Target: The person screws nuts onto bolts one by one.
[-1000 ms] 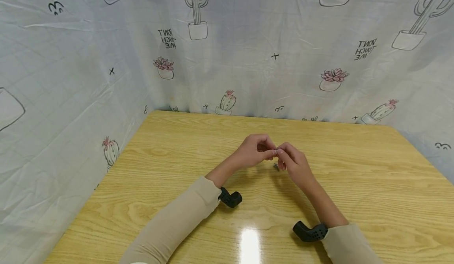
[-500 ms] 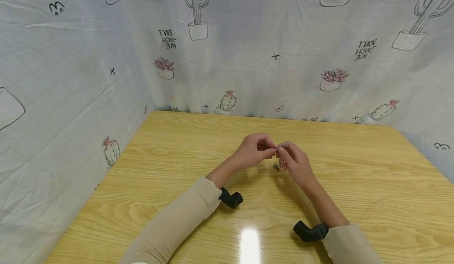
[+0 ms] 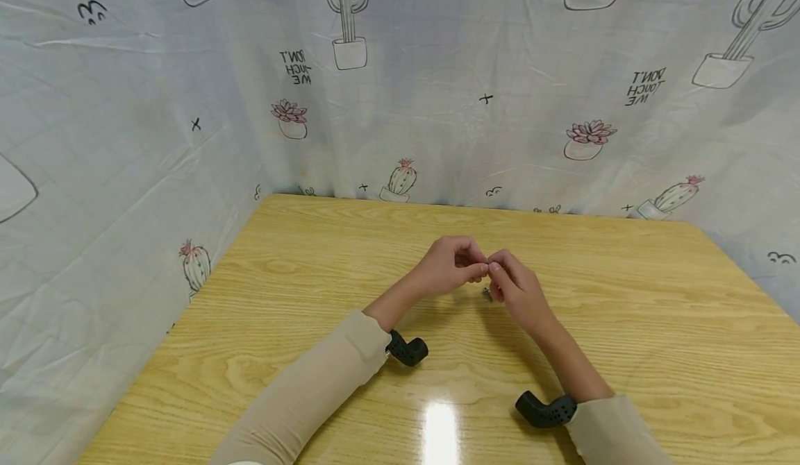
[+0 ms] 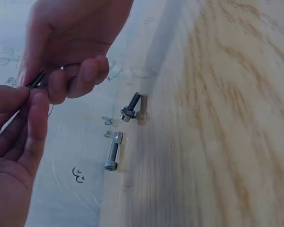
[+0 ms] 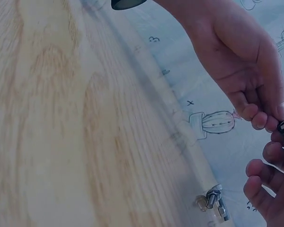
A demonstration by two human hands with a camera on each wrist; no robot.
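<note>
My left hand point(image 3: 446, 267) and right hand point(image 3: 517, 288) meet fingertip to fingertip above the table. Between them is a small dark bolt point(image 4: 36, 79), its threaded shank partly showing in the left wrist view. A shiny ring-like end of the bolt point(image 5: 282, 126) sits by my left thumb tip in the right wrist view; whether it is a nut or the head, I cannot tell. Thumb and fingers of each hand pinch the piece. Below on the table lie a bolt with a nut near its head point(image 4: 128, 113) and a socket-head bolt with a nut at its end point(image 4: 113, 151).
The wooden table point(image 3: 312, 243) stretches out all round the hands. A pale curtain with cactus drawings point(image 3: 437, 104) hangs behind it and along the left. Black wrist devices point(image 3: 407, 350) sit at both cuffs.
Both hands stay in nearly the same place. The right fingers have shifted slightly around the bolt, and the fingertips are closer together than half a second ago. The bolts on the table have not moved.
</note>
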